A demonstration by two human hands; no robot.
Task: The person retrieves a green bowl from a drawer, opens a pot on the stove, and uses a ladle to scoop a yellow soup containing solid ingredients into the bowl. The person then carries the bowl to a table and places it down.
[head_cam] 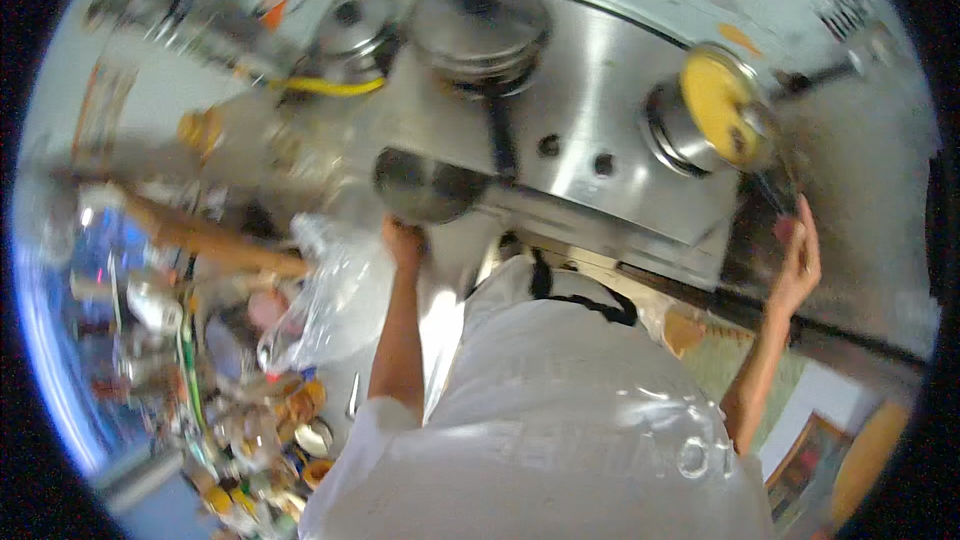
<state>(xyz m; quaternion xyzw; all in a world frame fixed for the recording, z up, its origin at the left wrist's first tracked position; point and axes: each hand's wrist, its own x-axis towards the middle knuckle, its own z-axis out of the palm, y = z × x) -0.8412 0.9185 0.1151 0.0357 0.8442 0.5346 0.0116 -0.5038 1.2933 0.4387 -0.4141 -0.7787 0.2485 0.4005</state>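
My left hand [405,240] grips the near edge or handle of a dark, shallow round vessel [424,184], a pan or a lid; blur hides which. It is held over the front edge of the steel stove top [600,82]. On the right, a steel pot [667,124] with yellow food [709,101] in it stands on the stove. My right hand [799,262] is closed around the handle of a long utensil [776,191], perhaps a ladle, whose far end reaches the pot's rim. A small reddish thing shows by my fingers, too blurred to name.
A large lidded pot [480,26] with a dark handle and a smaller lidded pot [352,30] stand at the back. Two dark knobs [577,154] sit on the steel surface. A clear plastic bag [337,300] hangs at left, near a cluttered heap of kitchen items [255,420].
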